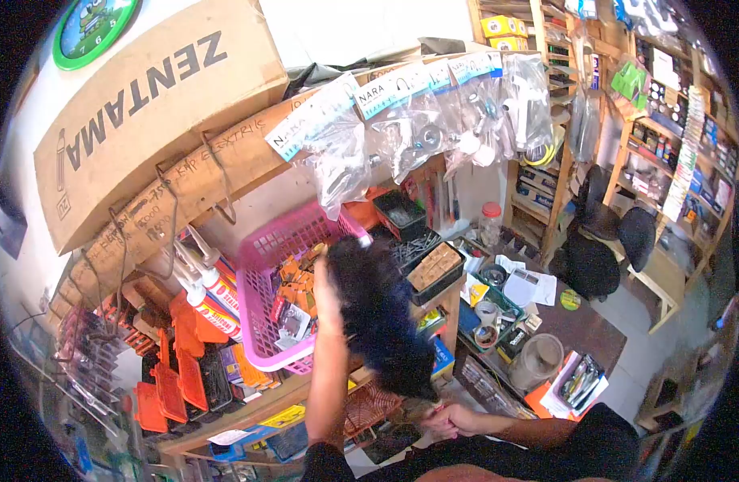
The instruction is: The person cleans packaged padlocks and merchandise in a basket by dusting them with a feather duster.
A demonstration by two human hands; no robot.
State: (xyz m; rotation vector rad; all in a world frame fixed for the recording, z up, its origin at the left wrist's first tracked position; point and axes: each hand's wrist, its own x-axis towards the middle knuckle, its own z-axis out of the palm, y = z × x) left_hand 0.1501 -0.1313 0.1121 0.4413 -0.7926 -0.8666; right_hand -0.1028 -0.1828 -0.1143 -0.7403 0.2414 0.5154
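A dark, fluffy duster [381, 321], seemingly of feathers, stretches up across the middle of the view, its lower end at my right hand [450, 421]. The fingers of that hand are curled closed there, though the handle itself barely shows. My left hand [328, 277] reaches up beside the duster, over the right side of a pink plastic basket [253, 321]. The duster and blur hide its fingers. Inside the basket lie orange packets [297, 283] and a small clear-fronted pack [293, 323].
Bagged parts [422, 132] hang from a wooden beam [253, 165] above the basket. Black bins [435, 271] of bolts and brown pieces stand to its right. Orange boxes [170, 386] and sealant tubes [217, 301] are at left. A cluttered desk [598, 333] stands at right.
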